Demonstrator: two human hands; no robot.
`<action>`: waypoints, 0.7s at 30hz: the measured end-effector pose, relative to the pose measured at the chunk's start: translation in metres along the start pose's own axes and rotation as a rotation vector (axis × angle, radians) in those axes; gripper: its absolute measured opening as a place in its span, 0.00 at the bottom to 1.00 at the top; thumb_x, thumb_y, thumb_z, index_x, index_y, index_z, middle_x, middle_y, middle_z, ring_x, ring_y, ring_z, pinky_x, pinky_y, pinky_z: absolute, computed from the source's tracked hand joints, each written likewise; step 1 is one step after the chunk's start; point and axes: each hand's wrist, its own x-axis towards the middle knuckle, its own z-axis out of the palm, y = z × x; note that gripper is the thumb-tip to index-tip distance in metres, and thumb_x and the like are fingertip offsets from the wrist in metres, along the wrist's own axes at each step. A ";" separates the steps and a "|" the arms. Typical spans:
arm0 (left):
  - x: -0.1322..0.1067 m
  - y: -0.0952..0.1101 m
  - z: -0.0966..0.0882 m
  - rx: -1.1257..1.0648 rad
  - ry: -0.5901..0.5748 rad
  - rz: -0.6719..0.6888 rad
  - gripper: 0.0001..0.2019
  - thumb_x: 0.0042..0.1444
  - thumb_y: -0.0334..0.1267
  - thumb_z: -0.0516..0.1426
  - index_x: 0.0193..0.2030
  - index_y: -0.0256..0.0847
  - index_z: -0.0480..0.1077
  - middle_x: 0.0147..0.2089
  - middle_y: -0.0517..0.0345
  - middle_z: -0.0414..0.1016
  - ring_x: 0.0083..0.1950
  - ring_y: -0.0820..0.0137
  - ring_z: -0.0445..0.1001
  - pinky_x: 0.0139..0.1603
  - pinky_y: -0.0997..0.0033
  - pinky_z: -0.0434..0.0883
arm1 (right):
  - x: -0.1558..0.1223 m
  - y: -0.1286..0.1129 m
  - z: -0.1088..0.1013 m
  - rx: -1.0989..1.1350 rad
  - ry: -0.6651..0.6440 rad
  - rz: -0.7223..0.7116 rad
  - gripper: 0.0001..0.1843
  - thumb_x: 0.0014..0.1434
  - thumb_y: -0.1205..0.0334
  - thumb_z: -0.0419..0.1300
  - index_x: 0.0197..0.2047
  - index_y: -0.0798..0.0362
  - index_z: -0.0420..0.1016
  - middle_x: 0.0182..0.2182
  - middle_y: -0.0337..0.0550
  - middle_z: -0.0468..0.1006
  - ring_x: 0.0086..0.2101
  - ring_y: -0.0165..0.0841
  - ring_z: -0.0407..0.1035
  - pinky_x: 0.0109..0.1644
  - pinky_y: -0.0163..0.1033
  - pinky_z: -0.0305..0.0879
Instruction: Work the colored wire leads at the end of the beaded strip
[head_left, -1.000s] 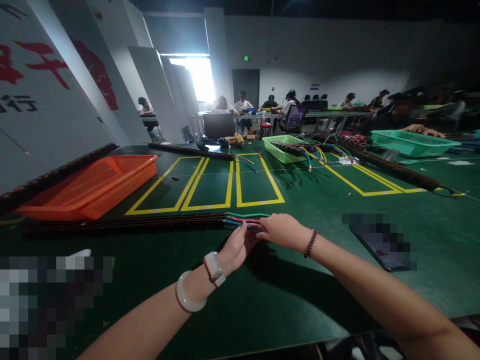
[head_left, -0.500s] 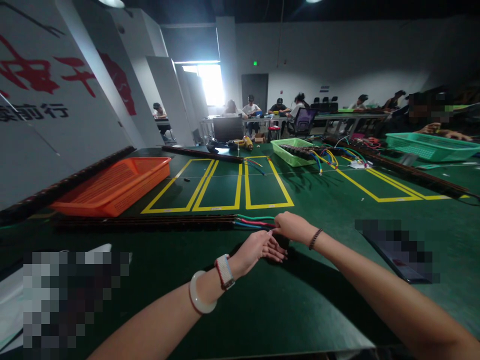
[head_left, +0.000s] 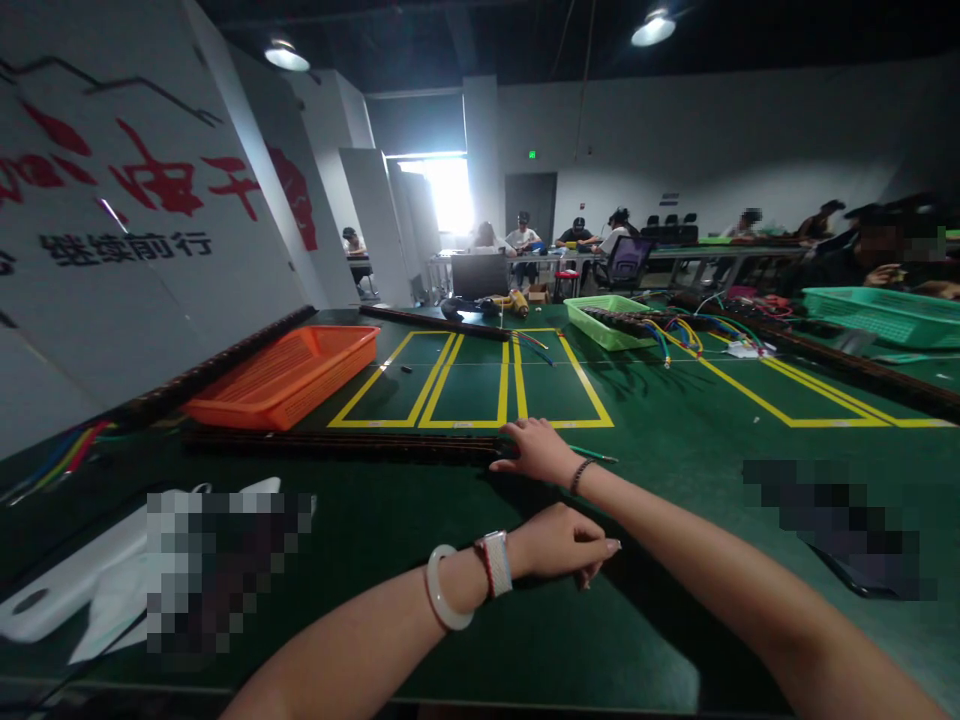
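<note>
A long dark cable bundle lies across the green table in front of me. My right hand straddles its right end, fingers on the far side and thumb on the near side, gripping it. A green wire with a metal tip sticks out to the right past that wrist; the other wires at this end are hidden beneath the hand. Nearer to me, my left hand, wearing a watch and a pale bangle, hovers over the table with loosely bent fingers apart and nothing visible in them.
An orange basket stands behind the bundle, beside yellow taped rectangles. Another bundle with coloured wires lies left. Green baskets and more wires stand further back. A blurred dark device lies right, white sheets left. People sit behind.
My right hand has moved left from the loose wires onto the bundle's end. My left hand has drawn away from the wires, toward me and to the right. The camera view has shifted.
</note>
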 end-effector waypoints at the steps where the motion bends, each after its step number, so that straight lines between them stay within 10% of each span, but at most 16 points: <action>1: 0.000 -0.001 0.000 0.020 -0.006 0.020 0.22 0.56 0.52 0.51 0.21 0.36 0.65 0.18 0.62 0.66 0.22 0.77 0.67 0.31 0.78 0.64 | 0.006 -0.004 0.009 0.015 -0.010 -0.010 0.33 0.51 0.38 0.59 0.51 0.54 0.68 0.42 0.52 0.74 0.45 0.43 0.67 0.49 0.44 0.58; 11: 0.001 -0.006 0.000 0.198 -0.008 0.067 0.19 0.58 0.49 0.50 0.25 0.37 0.70 0.21 0.62 0.69 0.24 0.79 0.66 0.31 0.80 0.61 | 0.020 -0.012 0.009 0.165 -0.009 0.112 0.23 0.56 0.45 0.58 0.50 0.48 0.70 0.41 0.43 0.77 0.40 0.36 0.71 0.37 0.34 0.61; 21: 0.001 -0.010 -0.001 0.198 -0.022 0.073 0.21 0.58 0.51 0.49 0.27 0.37 0.71 0.22 0.63 0.69 0.24 0.79 0.67 0.31 0.81 0.61 | -0.024 0.053 -0.111 -0.112 0.313 0.025 0.25 0.57 0.51 0.59 0.56 0.50 0.66 0.45 0.47 0.74 0.41 0.37 0.70 0.43 0.37 0.61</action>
